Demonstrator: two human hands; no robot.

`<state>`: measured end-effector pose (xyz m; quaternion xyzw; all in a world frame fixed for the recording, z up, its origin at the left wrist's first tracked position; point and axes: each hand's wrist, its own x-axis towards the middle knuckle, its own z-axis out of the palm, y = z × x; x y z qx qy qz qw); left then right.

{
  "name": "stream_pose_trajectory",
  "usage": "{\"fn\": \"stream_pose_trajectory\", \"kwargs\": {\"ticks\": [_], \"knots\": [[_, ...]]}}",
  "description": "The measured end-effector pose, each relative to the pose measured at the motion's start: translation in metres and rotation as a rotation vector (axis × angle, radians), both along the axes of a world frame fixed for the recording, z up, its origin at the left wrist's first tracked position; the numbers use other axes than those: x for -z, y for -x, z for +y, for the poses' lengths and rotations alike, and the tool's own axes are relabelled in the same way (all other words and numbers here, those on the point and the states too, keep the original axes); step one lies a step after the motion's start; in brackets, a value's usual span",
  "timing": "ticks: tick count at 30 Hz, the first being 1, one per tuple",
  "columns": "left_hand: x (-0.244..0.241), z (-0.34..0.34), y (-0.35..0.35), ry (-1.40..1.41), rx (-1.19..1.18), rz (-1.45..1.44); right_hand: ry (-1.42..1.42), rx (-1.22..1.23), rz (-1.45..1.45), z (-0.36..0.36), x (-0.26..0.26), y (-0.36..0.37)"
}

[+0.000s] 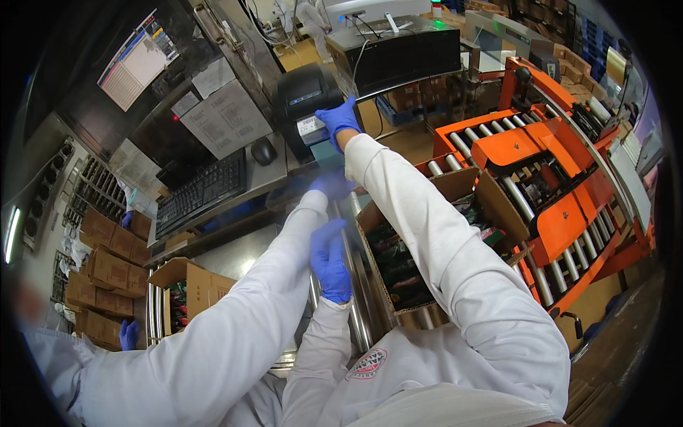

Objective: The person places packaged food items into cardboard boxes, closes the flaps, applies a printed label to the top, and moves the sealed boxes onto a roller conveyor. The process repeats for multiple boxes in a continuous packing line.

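Observation:
My right hand (340, 124), in a blue glove, reaches to the front of a black label printer (307, 88). Its thumb and forefinger are spread, the thumb at the edge of a white printed label (309, 127) at the printer's mouth. Low in front of my chest, my left hand (331, 264) is gloved too, fingers loosely extended and holding nothing, above metal rollers (358, 315). Under my right forearm stands an open cardboard box (381, 267) with dark green and red packs (397, 256) inside. A co-worker's blurred gloved hand (333, 184) reaches in between my left hand and the printer.
An orange roller machine (565, 213) stands at the right. On the left are a keyboard (205, 184), a mouse (263, 151) and a lit screen (137, 64). Another open box (205, 291) sits on rollers beyond the co-worker's sleeve (213, 325). Stacked cartons (114, 269) lie further left.

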<state>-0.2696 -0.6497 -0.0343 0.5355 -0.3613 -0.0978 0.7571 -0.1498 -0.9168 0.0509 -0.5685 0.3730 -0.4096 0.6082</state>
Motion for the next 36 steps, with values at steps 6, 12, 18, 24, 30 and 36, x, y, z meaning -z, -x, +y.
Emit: {"fn": "stream_pose_trajectory", "kwargs": {"ticks": [6, 12, 18, 24, 30, 36], "knots": [[-0.023, 0.013, -0.008, 0.129, -0.139, -0.106, 0.774, -0.046, 0.422, 0.066, -0.042, 0.034], [-0.12, 0.035, -0.024, -0.033, -0.172, -0.976, 1.68, -0.55, 0.166, 0.151, -0.068, 0.187], [-0.127, 0.026, 0.031, -0.068, 0.157, -0.607, 1.457, -0.021, -0.082, 0.171, -0.085, 0.298], [-0.12, 0.024, 0.087, 0.18, 0.337, -0.242, 0.475, -0.398, -0.357, 0.193, -0.024, 0.357], [-0.097, 0.014, 0.089, 0.125, 0.012, -0.716, 0.417, -0.109, -0.166, 0.198, -0.008, 0.39], [-0.095, 0.045, 0.087, -0.415, 0.174, -1.173, 0.77, -0.187, 0.244, 0.187, 0.052, 0.473]]}}
